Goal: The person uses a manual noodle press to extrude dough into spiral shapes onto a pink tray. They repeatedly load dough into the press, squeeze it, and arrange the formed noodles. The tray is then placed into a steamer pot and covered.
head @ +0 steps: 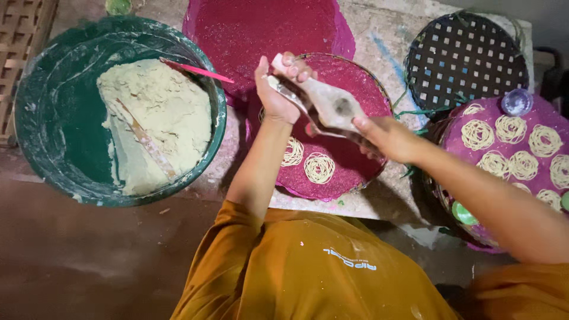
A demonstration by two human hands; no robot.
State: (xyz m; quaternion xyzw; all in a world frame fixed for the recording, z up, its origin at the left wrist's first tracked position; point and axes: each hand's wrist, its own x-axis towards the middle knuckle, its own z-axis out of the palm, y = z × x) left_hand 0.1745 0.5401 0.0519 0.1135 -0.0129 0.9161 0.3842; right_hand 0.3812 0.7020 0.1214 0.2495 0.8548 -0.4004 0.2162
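Both my hands grip a dough-smeared wooden press (327, 105), held level above a round magenta tray (355, 83). My left hand (277, 89) closes on its far handle; my right hand (384, 137) closes on the near handle. Under the press, two pale noodle coils (319, 168) lie on the tray, one partly hidden by my left forearm. A large green basin (59, 118) of pale dough (160, 112) stands to the left, with a wooden stick and a pink stick lying in it.
A second magenta tray (450, 142) at the right carries several noodle coils, a small clear lid and green caps. A dark woven lattice tray (465, 53) sits behind it. Another magenta mat (261, 26) lies at the back. My orange-clothed knees fill the foreground.
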